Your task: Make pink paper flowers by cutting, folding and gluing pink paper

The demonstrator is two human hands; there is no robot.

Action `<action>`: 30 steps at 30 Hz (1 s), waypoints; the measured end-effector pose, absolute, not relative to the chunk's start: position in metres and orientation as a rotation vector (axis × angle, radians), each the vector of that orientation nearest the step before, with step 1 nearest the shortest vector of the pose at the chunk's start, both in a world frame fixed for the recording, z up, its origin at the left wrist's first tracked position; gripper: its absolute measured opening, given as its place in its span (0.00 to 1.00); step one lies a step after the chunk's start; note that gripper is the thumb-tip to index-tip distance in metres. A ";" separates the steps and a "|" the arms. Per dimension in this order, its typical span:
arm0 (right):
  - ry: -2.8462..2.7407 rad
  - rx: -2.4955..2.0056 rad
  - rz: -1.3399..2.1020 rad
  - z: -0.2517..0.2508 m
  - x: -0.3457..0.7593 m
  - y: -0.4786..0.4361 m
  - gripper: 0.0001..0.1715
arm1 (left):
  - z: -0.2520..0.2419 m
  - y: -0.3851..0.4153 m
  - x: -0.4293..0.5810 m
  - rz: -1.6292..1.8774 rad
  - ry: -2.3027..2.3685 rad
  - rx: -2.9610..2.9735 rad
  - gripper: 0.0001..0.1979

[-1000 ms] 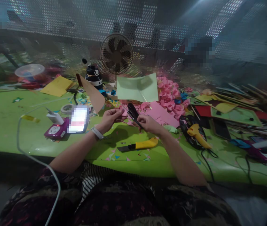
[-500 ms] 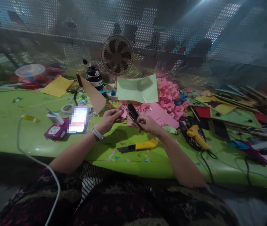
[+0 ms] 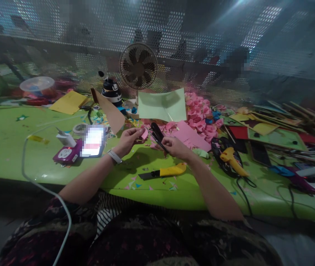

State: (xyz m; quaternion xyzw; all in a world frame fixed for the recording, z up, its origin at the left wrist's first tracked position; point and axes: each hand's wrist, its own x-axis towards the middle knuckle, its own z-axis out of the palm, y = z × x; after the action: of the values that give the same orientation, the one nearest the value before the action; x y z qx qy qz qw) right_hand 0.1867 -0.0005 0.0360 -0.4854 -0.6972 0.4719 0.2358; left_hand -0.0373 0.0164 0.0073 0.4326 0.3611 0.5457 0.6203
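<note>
My left hand [image 3: 131,139] pinches a small pink paper piece [image 3: 144,134] between thumb and fingers. My right hand [image 3: 173,147] is closed round a black stapler [image 3: 156,133], its jaws apart and pointing at the paper. A narrow gap shows between the pink piece and the stapler's tip. Below both hands lies a yellow-handled utility knife [image 3: 171,170], its blade toward the left. Behind the right hand a pink paper sheet [image 3: 192,136] rests against a heap of folded pink paper pieces [image 3: 200,112].
A lit phone [image 3: 92,141] leans by a purple power socket [image 3: 68,153] on the left. At the right lies a yellow glue gun [image 3: 233,162] with a black cord. A fan [image 3: 138,66] and a pale green sheet [image 3: 161,105] stand behind. Paper scraps litter the green table [image 3: 21,162].
The pink piece in my left hand has turned and now shows a rounded face, slightly farther from the stapler's tip. My right hand and the stapler have hardly moved.
</note>
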 end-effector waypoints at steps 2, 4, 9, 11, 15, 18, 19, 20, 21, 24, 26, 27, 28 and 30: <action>-1.887 -1.357 1.294 0.039 0.184 -0.004 0.30 | 0.008 0.016 -0.037 1.253 0.829 0.984 0.20; -1.869 -1.379 1.304 0.042 0.182 -0.007 0.31 | 0.009 0.015 -0.037 1.255 0.830 0.968 0.20; -1.859 -1.362 1.305 0.042 0.180 -0.008 0.32 | 0.010 0.014 -0.037 1.252 0.839 0.964 0.21; -1.843 -1.334 1.267 0.041 0.181 -0.006 0.33 | 0.009 0.015 -0.038 1.248 0.843 0.976 0.21; -1.769 -1.311 1.137 0.040 0.189 0.002 0.33 | 0.008 0.019 -0.039 1.234 0.823 0.902 0.20; -1.728 -1.420 0.948 0.037 0.203 0.013 0.29 | 0.009 0.022 -0.038 1.201 0.838 0.769 0.17; -1.715 -1.472 0.891 0.036 0.208 0.017 0.27 | 0.009 0.023 -0.038 1.194 0.849 0.730 0.16; -1.697 -1.520 0.842 0.034 0.214 0.022 0.25 | 0.010 0.024 -0.037 1.187 0.857 0.702 0.15; -1.684 -1.565 0.801 0.031 0.219 0.026 0.22 | 0.011 0.024 -0.037 1.182 0.861 0.683 0.13; -1.728 -1.702 0.637 0.025 0.232 0.035 0.15 | 0.013 0.023 -0.037 1.163 0.829 0.664 0.09; -1.788 -1.827 0.507 0.021 0.237 0.039 0.13 | 0.013 0.023 -0.037 1.167 0.783 0.671 0.10; -1.817 -1.890 0.456 0.020 0.239 0.040 0.12 | 0.012 0.023 -0.038 1.174 0.759 0.687 0.10; -1.845 -1.945 0.412 0.019 0.240 0.041 0.13 | 0.011 0.023 -0.038 1.182 0.740 0.712 0.09; -1.897 -2.025 0.364 0.017 0.241 0.042 0.14 | 0.007 0.025 -0.040 1.201 0.718 0.768 0.10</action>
State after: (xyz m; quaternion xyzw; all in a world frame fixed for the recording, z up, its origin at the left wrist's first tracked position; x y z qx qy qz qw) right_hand 0.2405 0.0421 0.0174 -0.7129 -0.6680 0.1280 0.1707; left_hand -0.0399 0.0246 0.0073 0.3445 0.3221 0.5389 0.6980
